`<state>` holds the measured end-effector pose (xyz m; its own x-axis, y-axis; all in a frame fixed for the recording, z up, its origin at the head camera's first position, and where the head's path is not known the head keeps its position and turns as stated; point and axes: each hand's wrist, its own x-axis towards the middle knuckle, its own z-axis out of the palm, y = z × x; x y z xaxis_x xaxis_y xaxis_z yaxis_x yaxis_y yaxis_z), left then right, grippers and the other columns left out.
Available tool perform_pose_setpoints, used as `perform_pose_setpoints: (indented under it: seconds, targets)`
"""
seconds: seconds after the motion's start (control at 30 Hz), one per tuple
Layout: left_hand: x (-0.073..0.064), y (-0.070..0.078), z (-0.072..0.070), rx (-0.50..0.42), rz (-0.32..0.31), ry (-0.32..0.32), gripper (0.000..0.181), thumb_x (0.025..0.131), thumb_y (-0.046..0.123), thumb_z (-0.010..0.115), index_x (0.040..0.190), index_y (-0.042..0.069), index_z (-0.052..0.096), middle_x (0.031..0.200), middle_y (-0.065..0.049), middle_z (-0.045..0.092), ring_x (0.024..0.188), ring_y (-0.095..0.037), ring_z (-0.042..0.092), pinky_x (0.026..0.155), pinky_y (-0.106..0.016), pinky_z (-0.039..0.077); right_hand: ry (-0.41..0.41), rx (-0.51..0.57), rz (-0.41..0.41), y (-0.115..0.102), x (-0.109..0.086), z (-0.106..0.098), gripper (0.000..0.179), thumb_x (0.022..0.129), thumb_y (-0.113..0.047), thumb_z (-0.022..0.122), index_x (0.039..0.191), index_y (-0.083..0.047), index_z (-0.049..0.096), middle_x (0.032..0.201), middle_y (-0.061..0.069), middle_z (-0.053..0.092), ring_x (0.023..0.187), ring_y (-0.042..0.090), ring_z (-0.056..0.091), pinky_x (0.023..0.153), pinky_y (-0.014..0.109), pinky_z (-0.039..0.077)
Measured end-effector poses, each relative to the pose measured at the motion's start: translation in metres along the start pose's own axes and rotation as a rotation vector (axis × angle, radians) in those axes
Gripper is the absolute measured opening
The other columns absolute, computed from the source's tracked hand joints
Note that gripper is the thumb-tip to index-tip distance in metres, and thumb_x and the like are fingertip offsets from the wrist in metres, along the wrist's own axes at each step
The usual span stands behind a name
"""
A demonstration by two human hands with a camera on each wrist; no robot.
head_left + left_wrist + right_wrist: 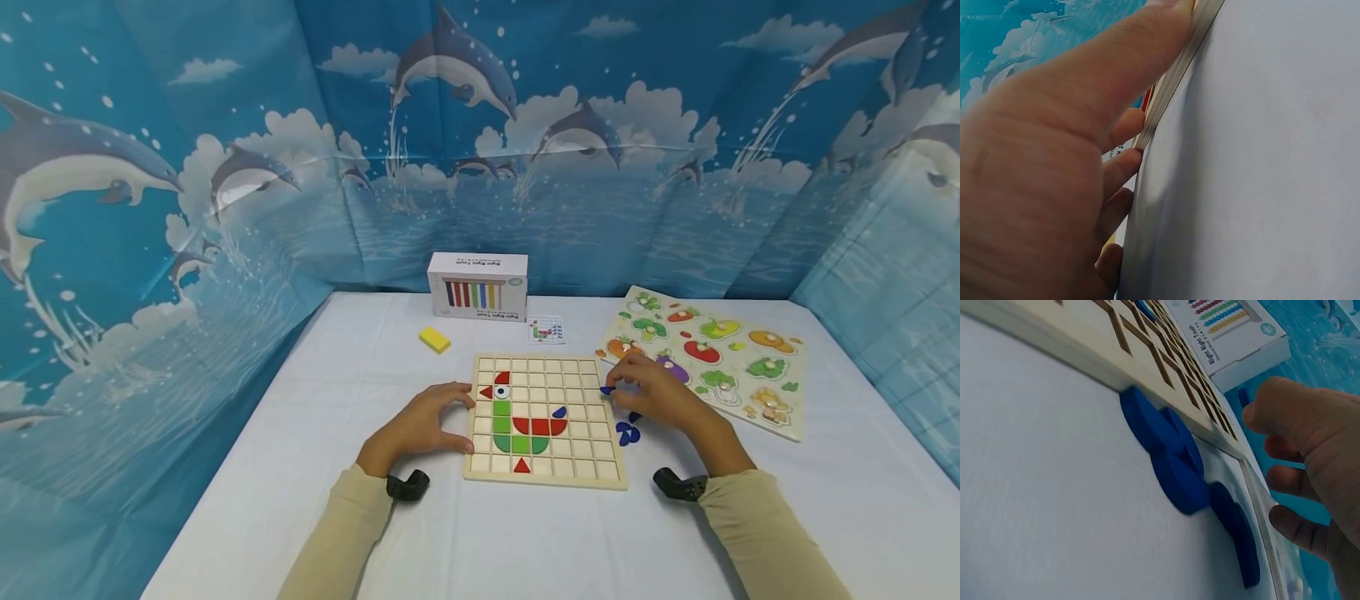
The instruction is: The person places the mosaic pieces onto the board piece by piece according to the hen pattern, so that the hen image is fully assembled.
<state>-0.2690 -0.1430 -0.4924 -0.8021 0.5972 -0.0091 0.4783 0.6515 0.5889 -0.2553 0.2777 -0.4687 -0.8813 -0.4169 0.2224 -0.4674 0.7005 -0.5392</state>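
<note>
Left hand (418,425) touching left edge of board (583,469), thumb and fingers apart. Right hand (660,394) pinching blue piece (606,390) by board's right edge, I think, tips kinda hidden. Spare blues (1182,481) lying right of board.

Wrist pics dimmer w/ soft shadows (1179,164)

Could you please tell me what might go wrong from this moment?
1. The blue piece is held only at the fingertips of the right hand, so it might slip and drop.
2. The loose blue pieces lie close beside the board, near that hand, which could knock them away.
3. The left hand touches the board's left edge; a push there could shift the board.
</note>
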Motion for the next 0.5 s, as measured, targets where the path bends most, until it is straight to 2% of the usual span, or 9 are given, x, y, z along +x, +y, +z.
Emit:
perform_pose_setpoints:
  seconds: [0.07,0.2,0.3,0.4,0.5]
  targets:
    - [0.000,0.000,0.000,-0.004,-0.001,0.002,0.064,0.074,0.050,0.089,0.126,0.025,0.062,0.154,0.006,0.045,0.146,-0.021,0.031,0.119,-0.045,0.026,-0.045,-0.002,-0.006,-0.004,0.009,0.004,0.016,0.087,-0.006,0.077,0.099,-0.016,0.073,0.102,-0.003,0.060,0.099,0.024,0.057,0.087,0.045,0.054]
    - [0.000,-0.001,0.001,-0.006,0.000,0.004,0.065,0.073,0.051,0.089,0.126,0.025,0.062,0.153,0.006,0.045,0.146,-0.021,0.031,0.119,-0.044,0.026,-0.124,-0.023,-0.057,-0.007,0.024,0.013,0.016,0.089,-0.007,0.075,0.103,-0.016,0.074,0.104,-0.004,0.061,0.113,0.031,0.059,0.099,0.051,0.049]
    - [0.000,-0.001,0.001,-0.010,0.002,0.004,0.065,0.073,0.051,0.089,0.126,0.025,0.062,0.153,0.006,0.045,0.146,-0.020,0.031,0.119,-0.043,0.026,-0.160,-0.044,-0.078,-0.008,0.032,0.018,0.015,0.090,-0.008,0.075,0.103,-0.016,0.074,0.103,-0.005,0.061,0.111,0.028,0.059,0.100,0.050,0.049]
    - [0.000,-0.001,0.001,-0.014,0.001,0.000,0.065,0.073,0.051,0.089,0.126,0.025,0.062,0.154,0.006,0.045,0.147,-0.020,0.030,0.119,-0.043,0.025,-0.178,-0.065,-0.072,-0.009,0.036,0.022,0.014,0.090,-0.009,0.075,0.102,-0.018,0.074,0.102,-0.006,0.061,0.098,0.018,0.057,0.091,0.043,0.052]
    - [0.000,-0.001,0.000,-0.018,-0.002,0.002,0.060,0.073,0.051,0.089,0.121,0.027,0.062,0.154,0.006,0.045,0.147,-0.021,0.030,0.119,-0.045,0.026,-0.177,-0.070,-0.071,-0.010,0.038,0.023,0.015,0.090,-0.009,0.074,0.102,-0.018,0.074,0.101,-0.007,0.062,0.096,0.014,0.056,0.090,0.041,0.053]
